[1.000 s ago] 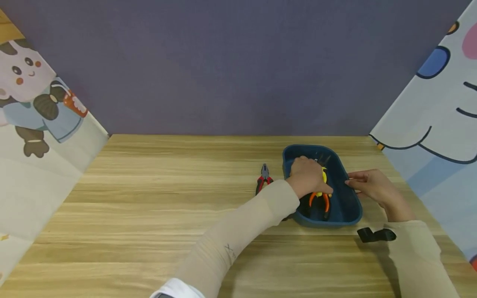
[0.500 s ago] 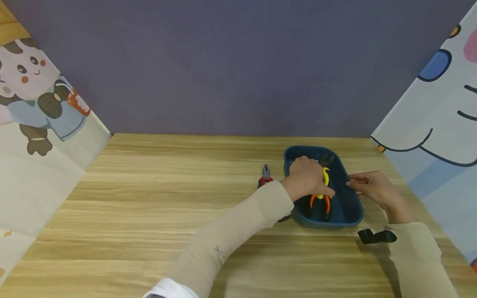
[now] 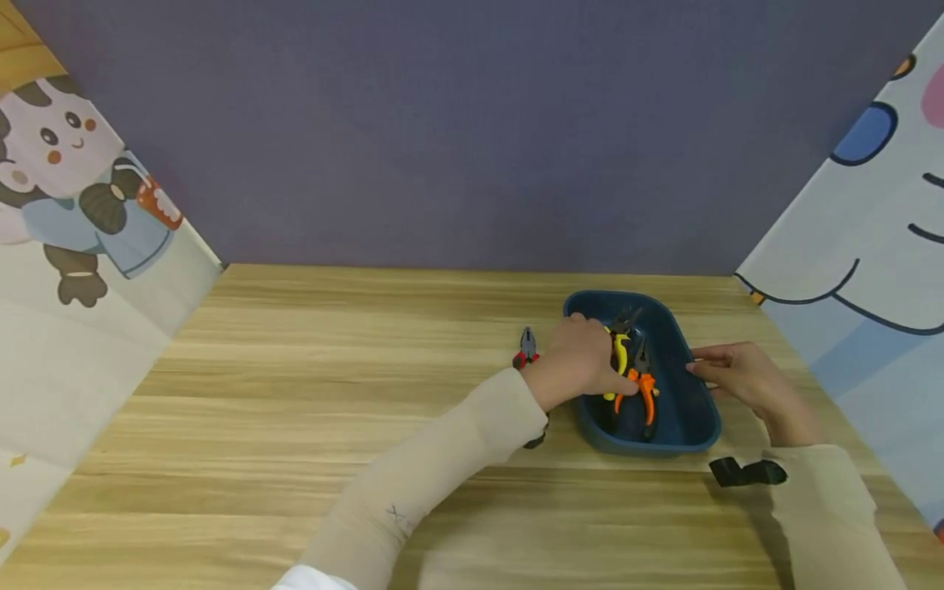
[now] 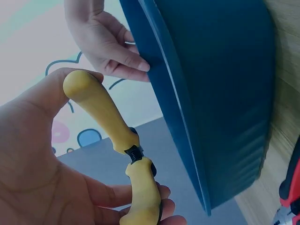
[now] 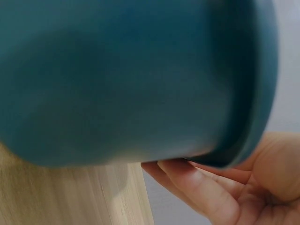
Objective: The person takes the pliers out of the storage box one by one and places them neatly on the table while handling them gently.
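Note:
My left hand [image 3: 578, 356] is over the left side of a dark blue plastic bin [image 3: 689, 418]. It holds yellow-handled pliers [image 4: 98, 108] between thumb and fingers, the two handles spread apart in the left wrist view. My right hand [image 3: 737, 377] pinches the bin's right rim, thumb on the inside and fingers outside; the right wrist view shows those fingers under the lip. Inside the bin lie orange-handled pliers [image 3: 646, 393] and the dark jaws of another tool [image 3: 627, 319], partly covered by my left hand.
Red-and-black pliers [image 3: 527, 348] lie on the wooden table [image 3: 332, 393] just left of the bin, partly hidden by my left arm. A grey panel [image 3: 472, 131] rises behind the table, with printed cartoon panels on both sides.
My left hand has moved left toward the bin's left rim with the yellow-handled pliers, uncovering more of the orange-handled pliers and the dark jaws. The right hand stays at the rim.

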### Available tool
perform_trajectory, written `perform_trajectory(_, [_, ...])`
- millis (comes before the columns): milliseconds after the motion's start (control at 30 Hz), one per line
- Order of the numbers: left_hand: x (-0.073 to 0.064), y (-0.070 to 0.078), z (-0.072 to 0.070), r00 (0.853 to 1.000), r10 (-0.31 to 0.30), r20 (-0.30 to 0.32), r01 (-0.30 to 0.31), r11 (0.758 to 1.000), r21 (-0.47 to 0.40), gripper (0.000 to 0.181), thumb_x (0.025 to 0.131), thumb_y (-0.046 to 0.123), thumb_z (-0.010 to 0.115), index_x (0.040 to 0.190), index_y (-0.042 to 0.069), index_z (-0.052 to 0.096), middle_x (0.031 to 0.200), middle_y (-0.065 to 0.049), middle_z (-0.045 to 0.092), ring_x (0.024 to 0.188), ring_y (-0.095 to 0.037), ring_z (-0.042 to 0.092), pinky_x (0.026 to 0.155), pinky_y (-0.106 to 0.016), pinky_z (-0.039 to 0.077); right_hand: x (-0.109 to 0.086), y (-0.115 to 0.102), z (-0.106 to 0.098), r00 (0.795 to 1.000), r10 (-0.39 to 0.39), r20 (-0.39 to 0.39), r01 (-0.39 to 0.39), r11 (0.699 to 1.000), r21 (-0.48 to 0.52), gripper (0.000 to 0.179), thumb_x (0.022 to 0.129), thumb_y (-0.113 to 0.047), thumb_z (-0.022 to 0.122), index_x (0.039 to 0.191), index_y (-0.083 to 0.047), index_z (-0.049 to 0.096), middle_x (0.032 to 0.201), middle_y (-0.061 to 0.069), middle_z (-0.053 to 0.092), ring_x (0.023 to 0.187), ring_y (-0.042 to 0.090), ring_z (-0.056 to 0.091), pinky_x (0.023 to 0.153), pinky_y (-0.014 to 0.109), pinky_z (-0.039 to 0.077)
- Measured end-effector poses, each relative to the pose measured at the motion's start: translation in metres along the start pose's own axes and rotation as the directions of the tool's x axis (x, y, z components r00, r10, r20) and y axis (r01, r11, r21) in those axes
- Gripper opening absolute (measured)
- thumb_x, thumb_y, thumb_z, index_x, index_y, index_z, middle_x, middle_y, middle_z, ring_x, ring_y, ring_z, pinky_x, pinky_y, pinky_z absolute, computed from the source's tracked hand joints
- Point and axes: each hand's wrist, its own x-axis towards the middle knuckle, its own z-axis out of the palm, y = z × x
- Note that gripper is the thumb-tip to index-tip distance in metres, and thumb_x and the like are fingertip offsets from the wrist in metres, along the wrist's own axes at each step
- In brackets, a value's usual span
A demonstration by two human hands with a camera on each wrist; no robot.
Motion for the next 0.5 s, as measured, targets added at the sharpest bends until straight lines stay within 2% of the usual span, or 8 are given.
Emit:
perform_trajectory(133, [-0.007, -0.009, 0.0, 1.0, -0.021, 0.003, 0.021, 0.998, -0.057, 0.07, 0.074, 0.078, 0.052, 0.11, 0.02, 0.067, 0.143, -0.003, 0.042, 0.131, -0.021, 0.04, 0.077, -0.025, 0.051, 0.0, 0.0, 0.0, 1.0, 0.002, -0.001, -0.002, 1.0, 0.001, 0.05, 0.097, -0.017, 0.052, 0.129, 0.02, 0.042, 0.12, 0.036, 0.053, 0.095, 0.03, 0.065, 0.07, 0.034, 0.055])
perform_trajectory(200, [-0.01, -0.013, 0.001, 0.999, -0.037, 0.005, 0.038, 0.995, -0.087, 0.067, 0.074, 0.076, 0.054, 0.106, 0.018, 0.068, 0.142, -0.004, 0.043, 0.126, -0.022, 0.045, 0.066, -0.024, 0.051, -0.001, 0.0, -0.001, 1.0, 0.002, -0.001, -0.002, 1.0, 0.006, 0.05, 0.097, -0.017, 0.052, 0.129, 0.02, 0.041, 0.12, 0.036, 0.053, 0.09, 0.024, 0.067, 0.069, 0.034, 0.055])
perform_trajectory(267, [-0.012, -0.018, 0.002, 0.999, -0.053, 0.002, 0.053, 0.993, -0.109, 0.061, 0.075, 0.074, 0.056, 0.097, 0.018, 0.069, 0.138, -0.004, 0.047, 0.116, -0.021, 0.051, 0.062, -0.025, 0.05, 0.0, 0.001, -0.001, 1.0, 0.003, 0.0, -0.003, 1.0, 0.011, 0.05, 0.097, -0.017, 0.051, 0.129, 0.021, 0.04, 0.119, 0.036, 0.054, 0.086, 0.019, 0.067, 0.069, 0.034, 0.055])
perform_trajectory(367, [-0.015, -0.024, 0.004, 0.997, -0.081, 0.001, 0.08, 0.989, -0.124, 0.06, 0.074, 0.073, 0.058, 0.093, 0.017, 0.069, 0.136, -0.003, 0.049, 0.113, -0.019, 0.052, 0.064, -0.026, 0.05, 0.0, 0.0, -0.001, 1.0, 0.001, 0.003, -0.001, 1.0, 0.016, 0.049, 0.097, -0.015, 0.051, 0.129, 0.021, 0.04, 0.119, 0.036, 0.054, 0.084, 0.017, 0.067, 0.069, 0.034, 0.055])
perform_trajectory(500, [-0.017, -0.032, 0.006, 0.995, -0.101, 0.018, 0.102, 0.987, -0.125, 0.06, 0.075, 0.073, 0.057, 0.092, 0.017, 0.071, 0.144, -0.002, 0.042, 0.132, -0.019, 0.039, 0.087, -0.028, 0.049, 0.0, 0.001, -0.001, 1.0, -0.006, 0.001, 0.006, 1.0, 0.009, 0.05, 0.097, -0.017, 0.052, 0.129, 0.021, 0.041, 0.119, 0.036, 0.054, 0.085, 0.017, 0.067, 0.069, 0.034, 0.055])
